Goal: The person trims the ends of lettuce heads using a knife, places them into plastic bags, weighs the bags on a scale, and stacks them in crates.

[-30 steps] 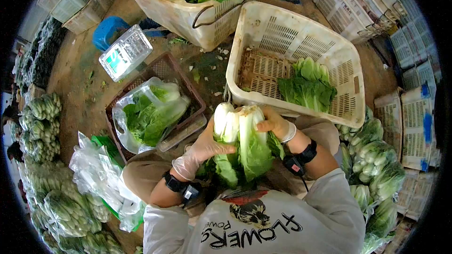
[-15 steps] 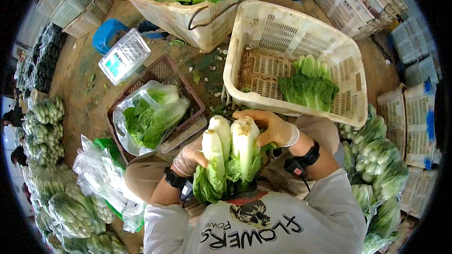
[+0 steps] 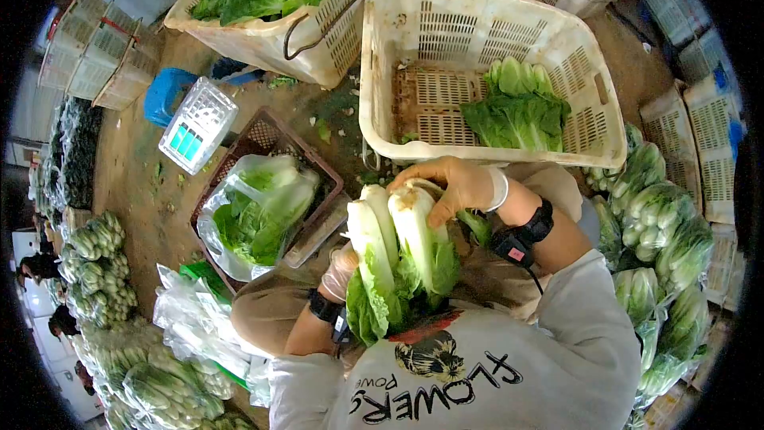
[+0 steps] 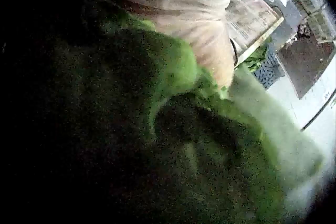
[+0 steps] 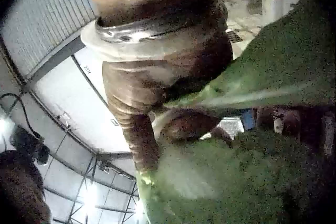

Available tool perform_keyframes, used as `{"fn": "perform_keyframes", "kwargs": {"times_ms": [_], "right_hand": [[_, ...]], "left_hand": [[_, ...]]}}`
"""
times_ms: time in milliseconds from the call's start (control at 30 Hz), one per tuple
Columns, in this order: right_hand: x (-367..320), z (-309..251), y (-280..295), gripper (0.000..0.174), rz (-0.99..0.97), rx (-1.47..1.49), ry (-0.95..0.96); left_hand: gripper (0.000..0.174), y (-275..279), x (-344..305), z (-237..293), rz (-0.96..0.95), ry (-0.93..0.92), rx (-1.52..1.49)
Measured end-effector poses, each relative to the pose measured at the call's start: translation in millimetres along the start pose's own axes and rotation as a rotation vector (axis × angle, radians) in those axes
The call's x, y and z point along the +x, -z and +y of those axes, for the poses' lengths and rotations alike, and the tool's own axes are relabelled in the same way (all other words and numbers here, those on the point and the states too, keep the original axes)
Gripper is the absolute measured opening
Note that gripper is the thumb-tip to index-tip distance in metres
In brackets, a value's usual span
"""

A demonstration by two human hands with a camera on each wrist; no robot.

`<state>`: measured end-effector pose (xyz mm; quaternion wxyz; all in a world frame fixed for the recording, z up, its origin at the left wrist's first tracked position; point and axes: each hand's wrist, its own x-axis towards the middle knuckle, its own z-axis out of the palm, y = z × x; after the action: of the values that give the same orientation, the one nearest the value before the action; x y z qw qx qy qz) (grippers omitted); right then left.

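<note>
Two or more pale-stemmed Chinese cabbages (image 3: 374, 247) stand side by side over the person's lap, root ends up and leaves toward the shirt. The gloved left hand (image 3: 341, 267) holds the left-hand one from its outer side, its fingers largely hidden behind the leaves. Gloved too, the right hand (image 3: 454, 185) grips the right-hand cabbage (image 3: 414, 227) near its browned root end. A loose leaf (image 3: 477, 227) sticks out below the right fingers, its pale stalk crossing the root end. Leaves (image 4: 173, 66) fill much of the left wrist view; a broad leaf (image 5: 273, 71) passes the right hand.
Ahead stands a white crate (image 3: 493, 155) with several cabbages inside. Another crate (image 3: 318, 56) is heaped with leaves. To the left are a brown basket (image 3: 263, 123) with a bagged cabbage, a scale (image 3: 199, 123) and plastic bags (image 3: 195, 310). Bagged vegetables (image 3: 660, 223) lie right.
The cabbages turned so their root ends face up, and the left hand slid lower behind them. The right hand moved over the root end, where a leaf now bends outward. The head view shifted.
</note>
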<state>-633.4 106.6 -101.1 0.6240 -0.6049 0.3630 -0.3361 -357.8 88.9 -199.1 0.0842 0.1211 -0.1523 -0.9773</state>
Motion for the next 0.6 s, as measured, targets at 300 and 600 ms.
{"fn": "perform_keyframes", "kwargs": {"times_ms": [300,600], "right_hand": [[9,-18,2,0.055,0.116,0.072,0.089],[29,7,-8,0.043,0.401,-0.118,0.114]], "left_hand": [[0.090,-26,-11,21,0.162,-0.153,-0.028],[0.090,-56,-8,31,0.450,-0.254,0.202]]}}
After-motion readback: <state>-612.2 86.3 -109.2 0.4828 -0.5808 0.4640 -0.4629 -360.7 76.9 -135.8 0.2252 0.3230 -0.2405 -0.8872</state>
